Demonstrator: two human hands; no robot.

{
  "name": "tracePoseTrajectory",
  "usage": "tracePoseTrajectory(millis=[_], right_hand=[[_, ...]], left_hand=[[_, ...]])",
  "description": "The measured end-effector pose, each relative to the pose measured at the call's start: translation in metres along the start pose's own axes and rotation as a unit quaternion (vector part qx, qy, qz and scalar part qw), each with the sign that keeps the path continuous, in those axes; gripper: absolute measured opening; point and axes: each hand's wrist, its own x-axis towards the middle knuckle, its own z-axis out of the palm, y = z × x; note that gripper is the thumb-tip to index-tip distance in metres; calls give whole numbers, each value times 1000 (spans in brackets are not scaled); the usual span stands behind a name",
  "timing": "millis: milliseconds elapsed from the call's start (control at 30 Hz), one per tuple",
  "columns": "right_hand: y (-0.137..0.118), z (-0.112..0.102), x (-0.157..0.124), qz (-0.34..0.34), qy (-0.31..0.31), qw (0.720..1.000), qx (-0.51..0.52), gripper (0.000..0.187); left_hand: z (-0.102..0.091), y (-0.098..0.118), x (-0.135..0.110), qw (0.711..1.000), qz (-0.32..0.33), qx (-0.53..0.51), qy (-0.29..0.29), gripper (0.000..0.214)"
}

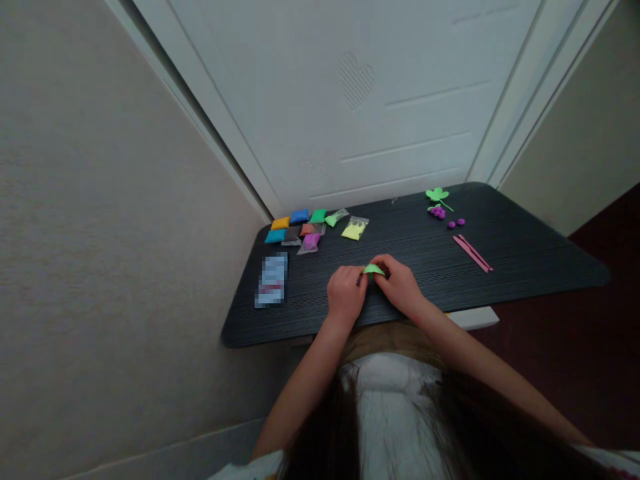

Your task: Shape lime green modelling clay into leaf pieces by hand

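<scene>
A small piece of light green modelling clay [373,269] is pinched between my two hands, close to the table's front edge. My left hand [346,291] has its fingers closed on the piece's left end. On its right end, my right hand [399,283] grips with thumb and fingers. The clay looks thin and arched between them; its underside is hidden. Farther right lie a green clay leaf shape with a stem [437,195], a cluster of purple clay balls [437,212] and two loose purple balls [456,223].
Several packets of coloured clay [300,216] lie at the back left, with a yellow packet [355,229] beside them. A phone-like blurred object [272,280] rests at the left. Pink modelling tools [473,253] lie on the right of the dark table [540,257]. A white door [390,133] stands behind.
</scene>
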Motion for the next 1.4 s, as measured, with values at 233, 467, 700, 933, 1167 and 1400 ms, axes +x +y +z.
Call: tracePoseTrajectory(millis=[233,467,700,933,1167,1400], right_hand=[[-2,-1,0,-3,9,1000,-1,24],[-4,-2,0,-1,3,1000,3,26],[-5,-3,0,7,16,1000,12,23],[-1,0,0,-7,19,1000,21,30],[0,0,3,-33,25,999,2,29],[-1,0,4,-27,31,999,4,27]], left_hand=[[-1,4,-1,998,6,60,-2,16],[-2,3,-1,997,10,72,-22,17],[-1,3,0,996,7,86,-20,17],[-1,2,0,993,18,110,-39,18],[-1,0,2,998,27,58,-21,15],[-1,-1,3,999,20,26,-10,14]])
